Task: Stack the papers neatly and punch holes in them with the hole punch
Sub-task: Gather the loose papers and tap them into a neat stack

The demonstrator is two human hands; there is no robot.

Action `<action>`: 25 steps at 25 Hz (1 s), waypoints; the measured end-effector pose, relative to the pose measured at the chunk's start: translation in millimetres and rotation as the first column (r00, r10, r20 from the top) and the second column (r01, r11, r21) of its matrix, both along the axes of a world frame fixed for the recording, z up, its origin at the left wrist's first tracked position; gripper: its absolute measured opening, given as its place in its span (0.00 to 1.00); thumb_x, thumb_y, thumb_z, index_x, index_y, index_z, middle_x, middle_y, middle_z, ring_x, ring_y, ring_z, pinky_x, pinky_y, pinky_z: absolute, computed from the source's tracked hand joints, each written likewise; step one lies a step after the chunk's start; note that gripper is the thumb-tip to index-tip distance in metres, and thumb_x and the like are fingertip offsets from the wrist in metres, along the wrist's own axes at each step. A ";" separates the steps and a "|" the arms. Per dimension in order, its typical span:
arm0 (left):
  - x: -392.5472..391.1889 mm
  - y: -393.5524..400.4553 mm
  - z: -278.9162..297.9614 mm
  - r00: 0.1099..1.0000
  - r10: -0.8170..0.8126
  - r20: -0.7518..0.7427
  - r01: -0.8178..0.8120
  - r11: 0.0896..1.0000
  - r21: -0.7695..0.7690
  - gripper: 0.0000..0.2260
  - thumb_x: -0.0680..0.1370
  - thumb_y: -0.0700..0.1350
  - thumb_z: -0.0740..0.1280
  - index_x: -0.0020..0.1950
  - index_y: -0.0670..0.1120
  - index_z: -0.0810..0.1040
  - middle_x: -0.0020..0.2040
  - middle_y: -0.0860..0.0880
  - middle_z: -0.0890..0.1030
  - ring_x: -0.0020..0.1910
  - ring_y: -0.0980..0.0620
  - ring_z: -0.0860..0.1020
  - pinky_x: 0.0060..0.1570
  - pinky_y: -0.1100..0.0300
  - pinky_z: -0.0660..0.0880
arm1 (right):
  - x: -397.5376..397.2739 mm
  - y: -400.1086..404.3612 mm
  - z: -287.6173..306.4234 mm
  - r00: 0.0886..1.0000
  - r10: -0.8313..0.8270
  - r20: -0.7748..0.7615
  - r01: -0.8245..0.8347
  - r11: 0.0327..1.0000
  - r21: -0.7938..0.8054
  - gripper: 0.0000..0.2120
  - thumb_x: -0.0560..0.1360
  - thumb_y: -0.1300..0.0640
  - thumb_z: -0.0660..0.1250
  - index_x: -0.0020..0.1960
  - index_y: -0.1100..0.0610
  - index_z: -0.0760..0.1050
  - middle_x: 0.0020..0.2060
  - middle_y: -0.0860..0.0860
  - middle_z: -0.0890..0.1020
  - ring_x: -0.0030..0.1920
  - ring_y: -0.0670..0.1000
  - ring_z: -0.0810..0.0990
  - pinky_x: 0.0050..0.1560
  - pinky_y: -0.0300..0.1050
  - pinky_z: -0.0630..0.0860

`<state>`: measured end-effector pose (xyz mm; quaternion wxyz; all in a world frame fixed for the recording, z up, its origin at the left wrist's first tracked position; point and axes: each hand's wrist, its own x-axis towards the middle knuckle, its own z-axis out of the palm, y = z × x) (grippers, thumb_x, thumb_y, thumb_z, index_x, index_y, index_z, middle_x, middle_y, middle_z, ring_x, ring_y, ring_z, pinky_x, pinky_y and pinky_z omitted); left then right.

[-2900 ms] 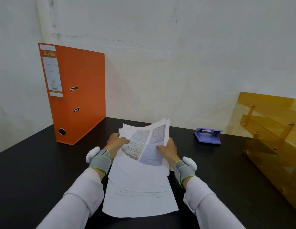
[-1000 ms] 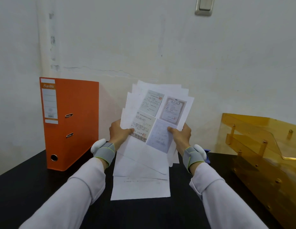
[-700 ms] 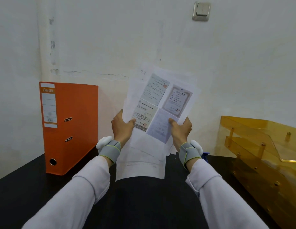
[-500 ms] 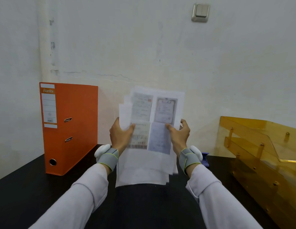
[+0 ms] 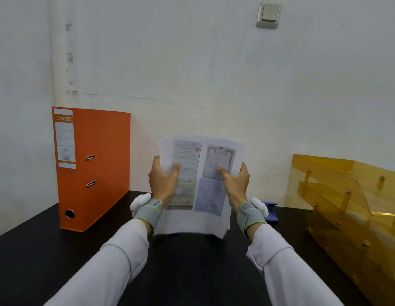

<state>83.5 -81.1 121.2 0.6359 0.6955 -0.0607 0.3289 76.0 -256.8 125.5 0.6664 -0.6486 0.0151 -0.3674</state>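
Both hands are working the sheets: the left hand (image 5: 162,181) is gripping the papers (image 5: 200,184) on their nine o'clock edge, thumb across the front, while the right hand (image 5: 235,184) is clamping the three o'clock edge the same way. The papers are standing upright, bottom edge at or just above the black table (image 5: 192,272), so this looks like the squaring-up step, with the edges nearly flush. Just beyond the right wrist, at about two o'clock from the stack, the purple hole punch (image 5: 271,212) is sitting half hidden. Next, the person will likely need to carry the squared stack over and feed one edge into it. Farther back, an orange binder (image 5: 97,168) is standing at ten o'clock and an amber tray rack (image 5: 351,206) at three.
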 end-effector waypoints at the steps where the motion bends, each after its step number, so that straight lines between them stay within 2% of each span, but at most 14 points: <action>1: -0.5 0.8 -6.3 1.000 -0.010 -0.027 0.009 1.000 -0.018 0.14 0.73 0.50 0.68 0.53 0.47 0.70 0.49 0.49 0.79 0.49 0.44 0.80 0.49 0.48 0.80 | -1.3 0.4 -5.3 0.999 -0.006 -0.034 0.006 1.000 -0.012 0.15 0.66 0.62 0.74 0.50 0.56 0.73 0.45 0.51 0.81 0.45 0.55 0.81 0.49 0.48 0.79; 4: -0.5 -2.8 -24.1 0.995 -0.050 -0.082 0.049 0.999 -0.022 0.15 0.74 0.50 0.67 0.54 0.45 0.69 0.52 0.46 0.80 0.49 0.43 0.81 0.47 0.48 0.81 | -2.2 4.9 -18.5 0.994 0.012 -0.109 -0.016 0.999 -0.029 0.17 0.68 0.62 0.72 0.54 0.59 0.71 0.47 0.53 0.80 0.47 0.56 0.80 0.50 0.49 0.78; 6: 0.4 -9.7 -25.8 0.995 -0.046 -0.085 0.045 0.999 -0.011 0.13 0.75 0.48 0.66 0.55 0.43 0.69 0.54 0.44 0.79 0.49 0.44 0.80 0.45 0.52 0.80 | -1.4 11.0 -19.5 0.993 0.019 -0.116 -0.027 0.998 -0.064 0.16 0.70 0.63 0.70 0.56 0.60 0.71 0.48 0.54 0.79 0.47 0.56 0.79 0.51 0.49 0.78; 8: 0.4 -15.5 -23.2 0.996 -0.015 -0.088 0.013 0.999 -0.033 0.14 0.76 0.46 0.65 0.58 0.42 0.68 0.56 0.43 0.79 0.48 0.46 0.78 0.45 0.53 0.79 | -0.2 15.4 -18.1 0.991 -0.042 -0.128 0.031 0.996 -0.086 0.12 0.72 0.62 0.67 0.55 0.60 0.72 0.47 0.53 0.79 0.46 0.55 0.77 0.50 0.49 0.77; 11: 1.5 -19.3 -23.4 0.991 0.038 -0.128 -0.043 0.998 -0.037 0.14 0.77 0.46 0.64 0.57 0.39 0.69 0.57 0.40 0.78 0.52 0.41 0.78 0.50 0.47 0.79 | -1.1 16.5 -18.6 0.983 -0.110 -0.145 0.099 0.992 -0.081 0.07 0.74 0.64 0.62 0.52 0.61 0.73 0.45 0.53 0.78 0.45 0.56 0.76 0.47 0.49 0.75; 15: 1.9 -21.0 -11.6 0.995 0.054 -0.089 -0.058 0.997 -0.044 0.11 0.77 0.45 0.64 0.54 0.39 0.71 0.55 0.40 0.79 0.50 0.42 0.79 0.46 0.52 0.79 | -1.8 14.8 -11.4 0.987 -0.128 -0.093 0.122 0.990 -0.066 0.05 0.74 0.66 0.60 0.44 0.58 0.72 0.42 0.53 0.78 0.44 0.56 0.77 0.47 0.52 0.77; 17: 2.0 -20.6 -6.1 0.997 0.049 -0.053 -0.053 0.997 -0.059 0.12 0.77 0.45 0.64 0.55 0.40 0.70 0.55 0.42 0.79 0.47 0.45 0.78 0.43 0.54 0.78 | -1.8 12.6 -7.4 0.990 -0.126 -0.063 0.123 0.991 -0.053 0.04 0.74 0.65 0.62 0.47 0.58 0.72 0.43 0.53 0.79 0.45 0.57 0.78 0.48 0.52 0.77; 19: 1.4 -19.2 -12.5 0.997 0.022 -0.072 -0.028 0.997 -0.079 0.13 0.76 0.45 0.64 0.57 0.41 0.69 0.56 0.42 0.79 0.49 0.44 0.78 0.45 0.52 0.79 | -3.8 11.1 -11.4 0.991 -0.109 -0.072 0.106 0.993 -0.046 0.10 0.74 0.64 0.63 0.55 0.58 0.72 0.47 0.53 0.80 0.47 0.56 0.78 0.50 0.50 0.78; 22: 0.1 -19.1 -35.3 0.991 -0.013 -0.136 0.000 0.995 -0.099 0.13 0.78 0.45 0.62 0.59 0.41 0.68 0.58 0.40 0.78 0.51 0.42 0.79 0.45 0.53 0.77 | -5.8 11.7 -27.4 0.979 -0.141 -0.145 0.137 0.990 -0.039 0.16 0.76 0.64 0.59 0.63 0.59 0.70 0.55 0.57 0.79 0.54 0.57 0.77 0.56 0.50 0.74; 23: 0.0 -20.6 -39.6 0.989 -0.016 -0.149 0.001 0.995 -0.101 0.13 0.78 0.45 0.62 0.60 0.40 0.68 0.59 0.39 0.78 0.51 0.42 0.78 0.44 0.54 0.76 | -6.5 12.8 -30.6 0.975 -0.158 -0.157 0.153 0.987 -0.045 0.14 0.76 0.65 0.57 0.61 0.60 0.71 0.54 0.57 0.79 0.55 0.58 0.76 0.56 0.49 0.73; 25: 1.0 -25.1 -38.9 0.989 0.000 -0.149 -0.015 0.995 -0.101 0.12 0.78 0.44 0.61 0.59 0.39 0.68 0.59 0.39 0.78 0.49 0.45 0.77 0.42 0.56 0.74 | -6.1 15.7 -30.9 0.970 -0.191 -0.150 0.182 0.981 -0.073 0.11 0.76 0.67 0.54 0.44 0.57 0.72 0.43 0.55 0.77 0.46 0.58 0.74 0.45 0.43 0.68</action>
